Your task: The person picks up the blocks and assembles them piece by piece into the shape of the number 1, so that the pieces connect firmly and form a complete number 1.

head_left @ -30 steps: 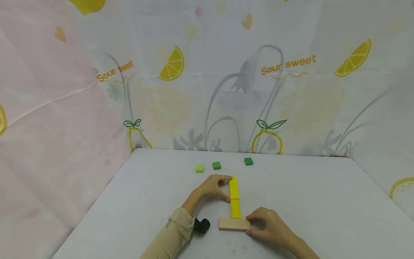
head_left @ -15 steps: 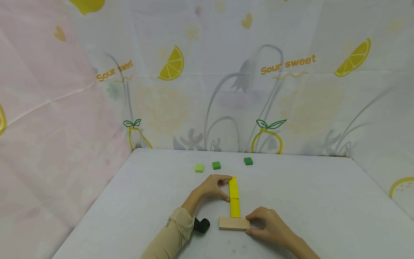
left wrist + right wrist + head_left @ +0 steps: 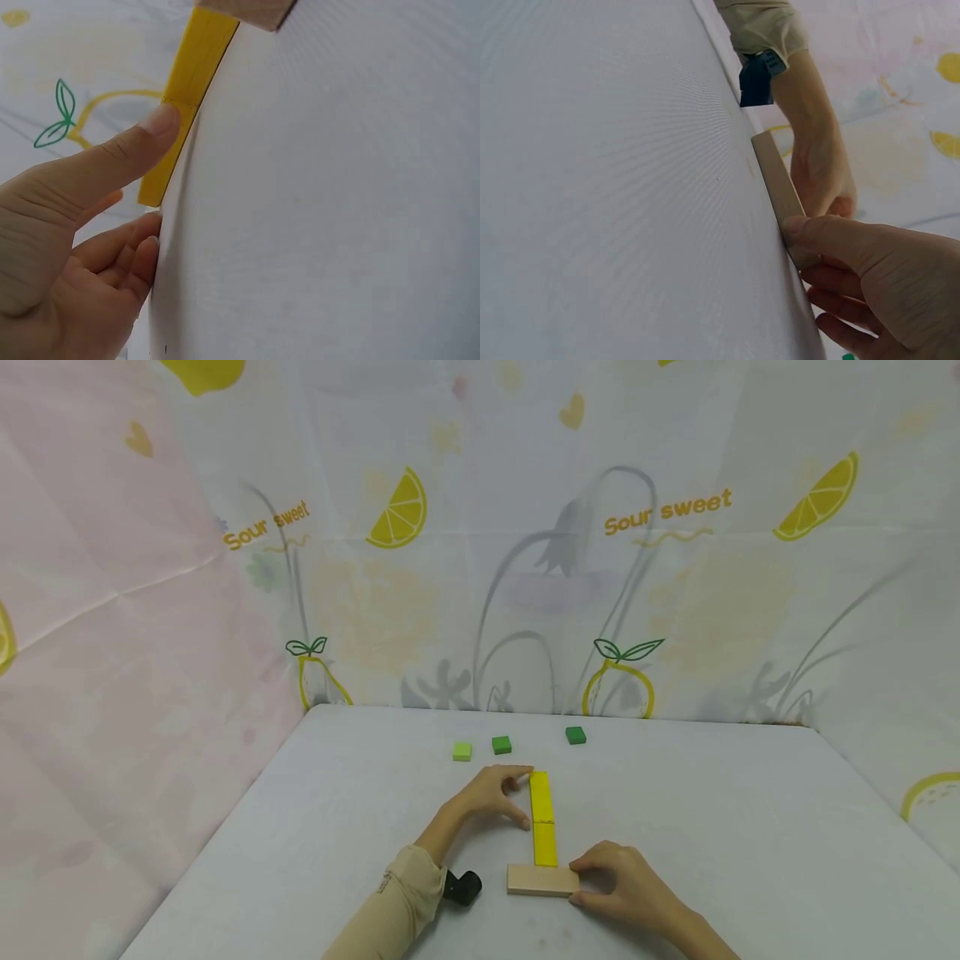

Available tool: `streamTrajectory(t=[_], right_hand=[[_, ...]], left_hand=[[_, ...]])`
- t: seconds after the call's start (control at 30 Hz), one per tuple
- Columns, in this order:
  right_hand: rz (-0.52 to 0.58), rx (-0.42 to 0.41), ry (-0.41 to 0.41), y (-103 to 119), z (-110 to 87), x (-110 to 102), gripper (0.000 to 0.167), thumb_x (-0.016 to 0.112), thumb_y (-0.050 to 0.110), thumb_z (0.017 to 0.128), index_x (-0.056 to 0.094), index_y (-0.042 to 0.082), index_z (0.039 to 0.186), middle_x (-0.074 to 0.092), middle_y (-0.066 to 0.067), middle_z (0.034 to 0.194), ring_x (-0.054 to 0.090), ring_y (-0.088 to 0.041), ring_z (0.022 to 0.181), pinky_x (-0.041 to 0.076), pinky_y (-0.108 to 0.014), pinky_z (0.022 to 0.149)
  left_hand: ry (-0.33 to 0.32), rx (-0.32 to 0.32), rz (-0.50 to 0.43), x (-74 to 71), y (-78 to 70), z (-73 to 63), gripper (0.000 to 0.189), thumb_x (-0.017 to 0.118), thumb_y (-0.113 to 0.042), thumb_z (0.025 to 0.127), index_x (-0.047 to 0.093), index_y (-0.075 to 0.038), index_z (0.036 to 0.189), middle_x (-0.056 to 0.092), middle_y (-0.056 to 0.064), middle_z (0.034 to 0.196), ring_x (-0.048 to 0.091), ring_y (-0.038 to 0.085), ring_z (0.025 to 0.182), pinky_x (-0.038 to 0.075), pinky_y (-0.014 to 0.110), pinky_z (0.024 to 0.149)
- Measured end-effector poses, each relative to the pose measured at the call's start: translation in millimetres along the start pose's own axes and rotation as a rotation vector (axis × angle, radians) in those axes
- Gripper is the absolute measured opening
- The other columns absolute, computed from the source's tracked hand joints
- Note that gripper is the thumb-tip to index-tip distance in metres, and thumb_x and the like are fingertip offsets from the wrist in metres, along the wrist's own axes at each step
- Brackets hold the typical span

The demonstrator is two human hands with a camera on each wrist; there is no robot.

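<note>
Two yellow blocks [image 3: 543,817] lie end to end in a line on the white table, with a thin seam between them. A plain wooden block [image 3: 542,880] lies crosswise at their near end, forming a T shape. My right hand [image 3: 628,887] pinches the right end of this wooden block [image 3: 778,187] between thumb and fingers. On the left side of the far yellow block, my left hand [image 3: 491,795] has thumb and forefinger spread, the fingertip close to its far corner. In the left wrist view the thumb overlaps the yellow block [image 3: 169,161].
Toward the back of the table [image 3: 720,827] sit three small blocks: a light green block [image 3: 462,752], a mid-green block [image 3: 502,745] and a dark green block [image 3: 575,735]. A black device [image 3: 462,887] is on the left wrist. A lemon-print cloth [image 3: 480,568] hangs behind.
The left hand has shifted slightly left, its thumb and forefinger easing away from the yellow blocks. The right hand and the blocks have stayed in place.
</note>
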State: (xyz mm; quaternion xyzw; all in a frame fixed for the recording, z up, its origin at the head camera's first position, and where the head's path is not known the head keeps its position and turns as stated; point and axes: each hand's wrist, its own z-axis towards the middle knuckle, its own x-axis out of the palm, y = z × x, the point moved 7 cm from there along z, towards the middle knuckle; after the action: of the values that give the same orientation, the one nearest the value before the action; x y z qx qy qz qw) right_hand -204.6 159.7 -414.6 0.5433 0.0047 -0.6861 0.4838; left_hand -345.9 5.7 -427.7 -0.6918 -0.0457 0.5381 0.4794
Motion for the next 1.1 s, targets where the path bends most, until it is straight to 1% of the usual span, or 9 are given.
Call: streamTrajectory(t=[0.17,0.23,0.37,0.5,0.57,0.7,0.87,0.93,1.1], right_hand=[[-0.004,-0.007,-0.007,1,-0.1,0,0.027,0.078,0.025,0.077,0.071,0.005,0.094,0.07,0.001,0.09,0.063,-0.007,0.084,0.053,-0.027,0.071],[-0.002,-0.003,-0.005,1,-0.3,1,0.027,0.078,0.025,0.077,0.071,0.005,0.094,0.07,0.0,0.09,0.063,-0.007,0.084,0.053,-0.026,0.071],[-0.005,-0.001,-0.007,1,-0.5,0,0.027,0.078,0.025,0.077,0.071,0.005,0.094,0.07,0.0,0.09,0.062,-0.007,0.084,0.053,-0.027,0.072],[-0.008,-0.01,-0.013,1,-0.6,-1,0.027,0.078,0.025,0.077,0.071,0.005,0.095,0.07,0.001,0.09,0.062,-0.007,0.084,0.053,-0.027,0.072],[-0.006,-0.018,-0.018,1,-0.5,-1,0.027,0.078,0.024,0.077,0.071,0.005,0.095,0.07,0.0,0.09,0.063,-0.008,0.084,0.053,-0.027,0.072],[-0.008,-0.039,-0.03,2,-0.4,-1,0.027,0.079,0.023,0.076,0.071,0.005,0.094,0.07,0.0,0.089,0.063,-0.008,0.084,0.053,-0.027,0.071],[-0.009,-0.055,-0.038,3,-0.3,0,0.026,0.079,0.022,0.076,0.071,0.004,0.094,0.07,0.0,0.089,0.063,-0.008,0.083,0.053,-0.027,0.071],[-0.01,-0.048,-0.036,3,-0.4,0,0.026,0.079,0.023,0.076,0.071,0.005,0.094,0.07,0.0,0.089,0.063,-0.008,0.083,0.053,-0.027,0.071],[-0.007,-0.005,-0.016,1,-0.8,-1,0.028,0.078,0.025,0.076,0.071,0.005,0.094,0.07,0.001,0.09,0.062,-0.007,0.084,0.053,-0.027,0.072]], left_hand=[[-0.046,0.017,-0.077,-5.5,-1.5,-9.3,0.072,0.086,-0.011,0.066,0.054,0.001,0.129,0.063,0.016,0.114,0.059,0.024,0.096,0.049,0.029,0.083],[-0.059,0.014,-0.102,-7.6,-1.8,-14.0,0.068,0.085,-0.011,0.067,0.055,0.002,0.126,0.062,0.016,0.115,0.06,0.024,0.096,0.049,0.027,0.082],[-0.068,0.02,-0.134,-11.1,-2.7,-22.7,0.055,0.084,-0.01,0.068,0.059,0.004,0.115,0.064,0.013,0.101,0.059,0.019,0.087,0.049,0.023,0.077],[-0.055,0.038,-0.146,-12.2,-4.8,-30.9,0.043,0.083,-0.008,0.068,0.063,0.005,0.104,0.064,0.009,0.089,0.057,0.015,0.078,0.047,0.018,0.071],[-0.046,0.043,-0.148,-12.1,-6.1,-34.6,0.039,0.083,-0.008,0.069,0.064,0.005,0.101,0.064,0.007,0.086,0.057,0.015,0.077,0.046,0.018,0.07],[-0.032,0.054,-0.137,-10.5,-7.8,-39.4,0.036,0.082,-0.009,0.07,0.065,0.005,0.098,0.065,0.007,0.085,0.058,0.016,0.077,0.047,0.018,0.07],[-0.016,0.053,-0.154,-9.1,-7.2,-44.5,0.036,0.082,-0.008,0.07,0.066,0.006,0.099,0.066,0.008,0.086,0.059,0.012,0.076,0.049,0.018,0.071],[-0.008,0.045,-0.166,-9.5,-7.2,-47.6,0.036,0.081,-0.008,0.07,0.067,0.006,0.099,0.067,0.008,0.086,0.06,0.01,0.075,0.05,0.018,0.07],[0.009,0.042,-0.171,-10.2,-8.7,-56.0,0.033,0.08,-0.009,0.072,0.067,0.006,0.099,0.069,0.008,0.087,0.063,0.011,0.075,0.051,0.019,0.07]])
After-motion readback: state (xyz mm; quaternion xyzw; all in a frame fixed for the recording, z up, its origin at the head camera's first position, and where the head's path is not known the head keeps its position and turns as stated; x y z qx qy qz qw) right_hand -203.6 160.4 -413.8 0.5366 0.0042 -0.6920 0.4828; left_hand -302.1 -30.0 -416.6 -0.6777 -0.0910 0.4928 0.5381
